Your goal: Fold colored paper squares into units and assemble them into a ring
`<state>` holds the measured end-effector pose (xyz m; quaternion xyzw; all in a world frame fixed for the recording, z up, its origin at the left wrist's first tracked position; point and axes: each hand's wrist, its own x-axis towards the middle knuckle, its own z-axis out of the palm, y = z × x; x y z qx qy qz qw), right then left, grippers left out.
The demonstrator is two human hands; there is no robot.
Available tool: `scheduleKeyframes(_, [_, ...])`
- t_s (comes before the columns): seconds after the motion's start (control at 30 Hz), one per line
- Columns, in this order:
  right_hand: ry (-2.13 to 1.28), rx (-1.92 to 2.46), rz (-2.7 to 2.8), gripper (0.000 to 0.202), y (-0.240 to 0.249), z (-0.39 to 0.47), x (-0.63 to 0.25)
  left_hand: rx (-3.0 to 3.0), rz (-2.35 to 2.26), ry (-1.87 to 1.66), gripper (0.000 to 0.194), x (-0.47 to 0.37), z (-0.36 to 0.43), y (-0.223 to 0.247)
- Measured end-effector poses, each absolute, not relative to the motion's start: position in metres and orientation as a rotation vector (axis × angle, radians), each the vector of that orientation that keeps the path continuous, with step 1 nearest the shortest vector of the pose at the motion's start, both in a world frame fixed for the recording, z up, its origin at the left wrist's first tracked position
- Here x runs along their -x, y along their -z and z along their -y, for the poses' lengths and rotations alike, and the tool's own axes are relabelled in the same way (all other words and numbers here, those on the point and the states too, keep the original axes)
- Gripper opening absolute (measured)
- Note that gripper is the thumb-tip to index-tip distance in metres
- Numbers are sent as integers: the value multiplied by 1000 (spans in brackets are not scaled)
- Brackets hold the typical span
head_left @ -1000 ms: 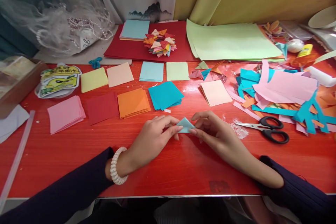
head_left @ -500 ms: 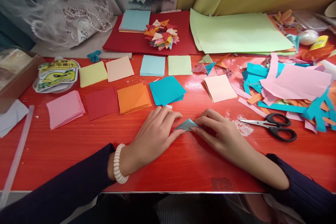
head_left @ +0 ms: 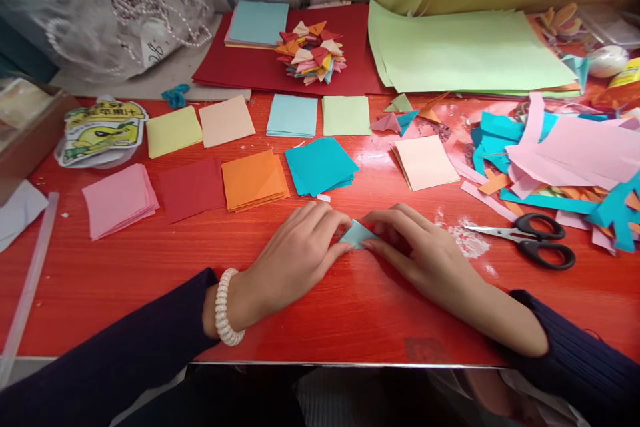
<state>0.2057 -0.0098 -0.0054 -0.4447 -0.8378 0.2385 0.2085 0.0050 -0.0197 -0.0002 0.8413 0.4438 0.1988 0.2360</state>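
A small folded light blue paper point(head_left: 359, 233) lies on the red table between my hands, its peak pointing away from me. My left hand point(head_left: 305, 257) pinches its left corner between thumb and fingers. On the other side, my right hand point(head_left: 417, 247) grips the right corner, its thumb along the near edge. Just beyond my hands lies a stack of teal squares point(head_left: 321, 165). Orange squares point(head_left: 254, 180) and a dark red stack point(head_left: 193, 190) are left of it, and a peach stack point(head_left: 427, 161) is to the right.
Black-handled scissors point(head_left: 543, 240) lie right of my right hand, near pink and teal scraps point(head_left: 575, 153). A ring of folded paper pieces point(head_left: 311, 53) sits on dark red sheets at the back. A clear strip point(head_left: 30, 287) lies far left.
The fingers of both hands have closed in nearer each other around the light blue paper, which now shows a flatter face. The view has shifted slightly, with the far items higher in the picture.
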Motion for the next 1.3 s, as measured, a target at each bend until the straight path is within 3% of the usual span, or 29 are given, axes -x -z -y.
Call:
scheduleKeyframes(0.13, [-637, 1159, 2389, 8, 5, 9, -206, -2302, -1161, -575, 5, -5, 19, 0])
scheduleKeyframes(0.57, [-412, 944, 2518, 17, 8, 4, -212, -2431, -1053, -601, 18, 0, 14, -2])
scheduleKeyframes(0.9, [-288, 999, 2486, 19, 9, 6, -208, -2630, -984, -639, 18, 2, 8, 2])
scheduleKeyframes(1.3, [-369, 877, 2542, 13, 13, 7, -214, -2669, -884, -484, 19, 6, 4, -1])
